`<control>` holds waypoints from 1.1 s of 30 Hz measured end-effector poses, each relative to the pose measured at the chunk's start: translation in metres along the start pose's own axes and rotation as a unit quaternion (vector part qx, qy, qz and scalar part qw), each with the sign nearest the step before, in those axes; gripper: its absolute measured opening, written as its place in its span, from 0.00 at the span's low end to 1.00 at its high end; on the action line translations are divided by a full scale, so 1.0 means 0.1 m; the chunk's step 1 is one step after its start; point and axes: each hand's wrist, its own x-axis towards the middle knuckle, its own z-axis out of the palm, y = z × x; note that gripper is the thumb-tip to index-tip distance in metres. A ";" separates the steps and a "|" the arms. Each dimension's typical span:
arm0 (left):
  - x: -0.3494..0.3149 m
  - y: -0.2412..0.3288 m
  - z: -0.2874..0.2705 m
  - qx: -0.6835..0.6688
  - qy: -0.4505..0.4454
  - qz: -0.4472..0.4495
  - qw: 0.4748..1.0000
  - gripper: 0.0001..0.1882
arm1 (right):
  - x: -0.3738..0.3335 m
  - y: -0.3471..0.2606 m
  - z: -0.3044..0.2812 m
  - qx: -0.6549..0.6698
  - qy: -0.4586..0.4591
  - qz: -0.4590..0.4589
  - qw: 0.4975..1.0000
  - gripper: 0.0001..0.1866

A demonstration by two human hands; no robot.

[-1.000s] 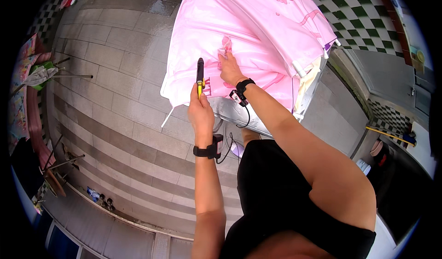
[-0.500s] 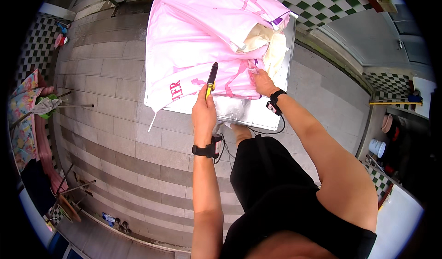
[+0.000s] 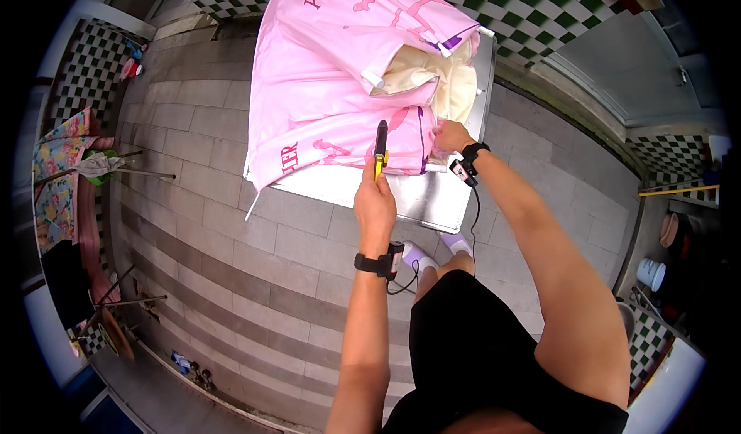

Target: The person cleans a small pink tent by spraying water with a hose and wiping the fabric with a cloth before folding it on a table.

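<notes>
A pink printed umbrella canopy, loosely folded with white tips along its hem, lies over a white metal-edged table. Its cream inner side shows at the right. My left hand is closed around a slim black-and-yellow tool, its black end pointing away over the pink cloth; its exact kind is unclear. At the canopy's right edge, my right hand has its fingers closed on the purple-trimmed hem. The fingertips are partly hidden against the cloth.
Grey paving surrounds the table. A green-and-white checked wall stands beyond it. At the left hang flowered cloths on a rack with protruding metal legs. A white bucket stands at the right. Cables hang from both wrist straps.
My view has shifted, and my left hand with the tool appears farther right. The right hand stays at the hem, where the purple trim and a white tip now show more clearly.
</notes>
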 end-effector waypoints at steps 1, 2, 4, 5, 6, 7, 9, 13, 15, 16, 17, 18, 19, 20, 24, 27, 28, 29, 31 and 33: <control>-0.03 0.02 -0.05 0.005 0.024 -0.007 1.000 0.21 | -0.12 -0.19 -0.10 0.077 0.073 -0.013 0.994 0.16; -0.07 0.08 -0.14 0.028 0.048 -0.020 0.998 0.21 | -0.36 -0.51 -0.32 0.157 0.142 -0.029 0.977 0.16; -0.14 0.12 -0.08 0.038 0.113 0.015 0.993 0.21 | -0.56 -0.83 -0.70 0.244 0.238 -0.095 0.935 0.18; -0.16 0.16 -0.04 0.046 0.141 0.034 0.988 0.21 | -0.57 -0.94 -0.80 0.258 0.261 -0.152 0.918 0.20; -0.19 0.21 -0.02 0.043 0.155 0.023 0.987 0.21 | -0.54 -1.06 -0.84 0.273 0.282 -0.210 0.895 0.22; -0.22 0.31 -0.01 0.040 0.167 0.012 0.985 0.21 | -0.46 -1.18 -0.85 0.259 0.271 -0.259 0.890 0.22; -0.27 0.49 0.00 0.039 0.183 -0.020 0.982 0.21 | -0.12 -1.41 -0.77 0.234 0.241 -0.364 0.869 0.23; -0.34 1.05 -0.02 0.078 0.184 -0.097 0.975 0.21 | 0.48 -1.00 -0.50 0.000 0.194 -0.271 0.943 0.20; -0.30 1.26 0.17 0.059 0.187 -0.096 0.976 0.21 | 0.61 -0.49 -0.56 0.025 0.219 -0.195 0.956 0.20; -0.30 1.31 0.23 0.052 0.195 -0.119 0.972 0.21 | 0.53 -0.49 -0.63 0.057 0.165 -0.182 0.968 0.20; -0.29 1.37 0.32 0.042 0.202 -0.139 0.969 0.21 | 0.51 -0.51 -0.67 0.079 0.158 -0.228 0.958 0.20; -0.28 1.43 0.40 0.032 0.209 -0.159 0.964 0.21 | 0.49 -0.56 -0.70 0.101 0.151 -0.272 0.945 0.20; -0.26 1.47 0.48 0.029 0.221 -0.158 0.962 0.21 | 0.52 -0.65 -0.75 0.128 0.148 -0.316 0.928 0.20; -0.22 1.47 0.56 0.027 0.234 -0.156 0.959 0.21 | 0.57 -0.76 -0.75 0.129 0.099 -0.377 0.912 0.20; -0.18 1.62 0.72 0.033 0.250 -0.166 0.953 0.21 | 0.80 -0.84 -0.57 0.038 0.079 -0.444 0.892 0.19; -0.23 1.89 0.72 0.031 0.227 -0.194 0.954 0.21 | 0.89 -0.42 -0.62 -0.028 0.102 -0.304 0.947 0.18; -0.24 1.96 0.71 0.037 0.230 -0.206 0.950 0.21 | 0.80 -0.30 -0.72 -0.016 0.094 -0.275 0.957 0.19; -0.19 2.02 0.72 0.041 0.236 -0.199 0.950 0.21 | 0.76 -0.19 -0.78 -0.027 0.074 -0.219 0.973 0.15; -0.17 2.07 0.72 0.055 0.252 -0.199 0.945 0.21 | 0.51 -0.09 -1.07 0.067 0.048 -0.233 0.969 0.19; -0.04 2.08 0.70 0.078 0.259 -0.189 0.944 0.20 | 0.25 -0.24 -1.43 0.191 0.101 -0.297 0.930 0.24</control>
